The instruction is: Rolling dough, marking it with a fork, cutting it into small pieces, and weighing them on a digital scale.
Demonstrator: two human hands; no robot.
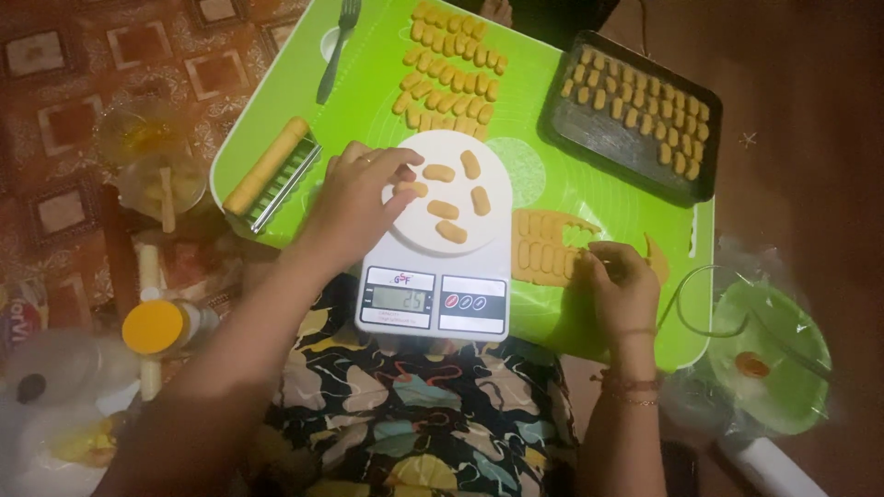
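Observation:
My left hand [354,201] reaches over the white kitchen scale [436,294] and pinches a small dough piece [412,189] at the edge of the scale's round white plate [488,166]. Several more yellow dough pieces [458,195] lie on that plate. To the right, my right hand [619,281] rests on a flat sheet of yellow dough [543,247], fingers at its cut edge. Both lie on a green mat [368,101].
Rows of shaped dough pieces [451,60] fill the mat's far side. A dark baking tray [631,115] with more pieces stands at the right. A fork [337,46], a dough roll on a metal tool [270,166], jars at left and a green lid [772,354] surround the mat.

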